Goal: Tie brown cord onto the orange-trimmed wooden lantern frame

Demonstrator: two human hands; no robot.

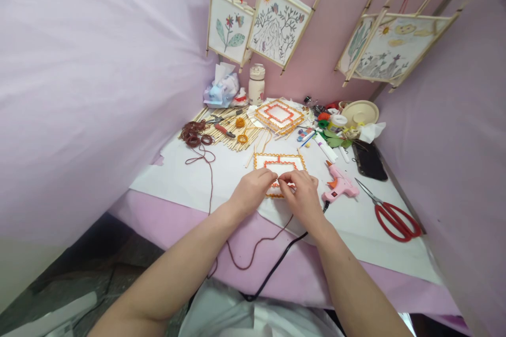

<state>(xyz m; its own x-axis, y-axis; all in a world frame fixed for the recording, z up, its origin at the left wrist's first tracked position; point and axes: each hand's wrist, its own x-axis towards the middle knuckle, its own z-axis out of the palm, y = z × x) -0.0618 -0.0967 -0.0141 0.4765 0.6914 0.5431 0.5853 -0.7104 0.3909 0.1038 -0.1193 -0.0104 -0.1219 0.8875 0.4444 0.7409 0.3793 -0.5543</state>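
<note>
A white panel [260, 165] edged in looped orange yarn, with a red-orange yarn outline inside, lies flat on the table. My left hand [256, 185] is over its lower left part, fingers pinched together. My right hand [302, 189] covers its lower right part, thumb and index finger also pinched. The fingertips nearly meet above the panel, apparently on a thin dark strand too small to make out fully. Brown yarn [256, 246] trails from beneath my right hand over the table's front edge and leads round to a loose brown pile [194, 133] at the left.
Right of my hands are a pink glue gun [340, 184] with a black cord, red-handled scissors [389, 214] and a phone [369, 160]. Behind lie sticks, pliers [224, 130], a second yarn-edged panel [279, 114] and a bottle [256, 85]. Stick-framed lanterns [280, 26] hang above.
</note>
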